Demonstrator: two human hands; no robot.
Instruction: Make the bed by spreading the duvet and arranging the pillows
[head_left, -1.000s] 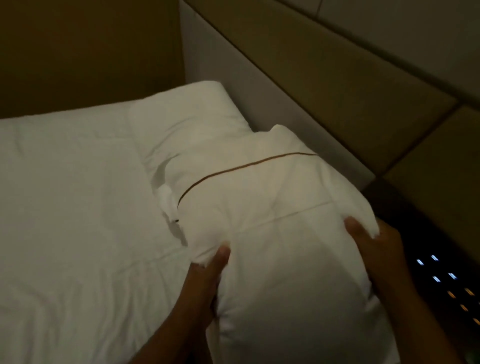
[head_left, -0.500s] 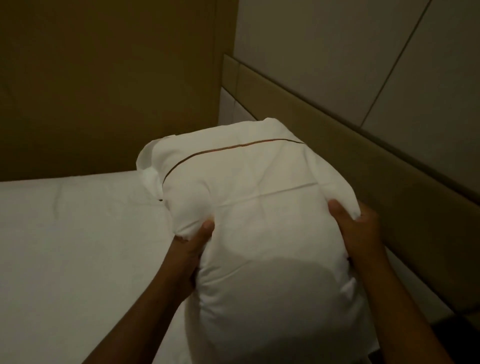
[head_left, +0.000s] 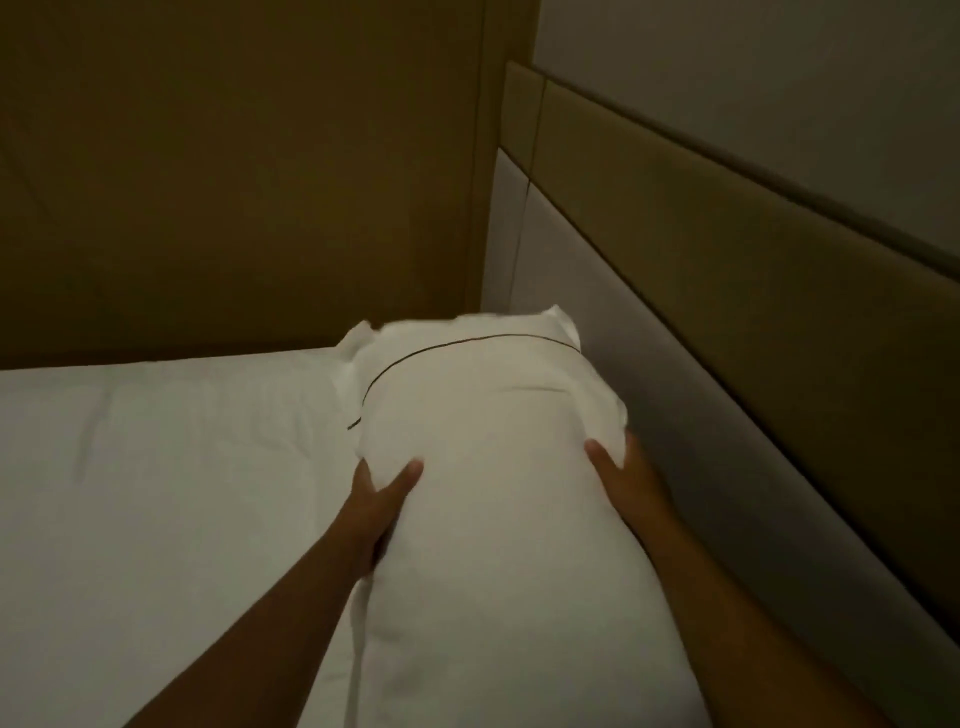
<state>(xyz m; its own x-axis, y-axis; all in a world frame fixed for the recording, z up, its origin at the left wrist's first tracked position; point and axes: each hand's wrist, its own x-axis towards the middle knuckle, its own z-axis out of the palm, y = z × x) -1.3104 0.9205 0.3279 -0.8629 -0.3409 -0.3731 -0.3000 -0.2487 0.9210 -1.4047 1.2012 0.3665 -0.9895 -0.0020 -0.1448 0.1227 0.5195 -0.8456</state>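
Grip, left hand (head_left: 378, 506): clasped the left flank of the pillow (head_left: 488, 519), thumb laid across the top face, the other fingers tucked out of sight along the side.
Grip, right hand (head_left: 621, 480): closed on the right flank, thumb pressed into the cover, the remaining fingers hidden behind a bunched fold of fabric.
Pillow: white, long, held between both hands with its length running away from the camera; whether its underside touched the bed could not be told.
Piping (head_left: 457, 351): thin dark line curved across the far end of the cover, with loose flaps of fabric standing beyond it.
Pillow position: far end near the corner where the headboard met the brown wall panel (head_left: 234, 171); right side just beside the headboard.
Forearms: both bare, entering from the lower edge, one on each side of the pillow.
Bed surface (head_left: 156, 493): white cover, lightly creased, spread to the left of the pillow.
Headboard (head_left: 727, 291): padded, pale lower panel and tan upper panel, along the right.
Lighting: dim.
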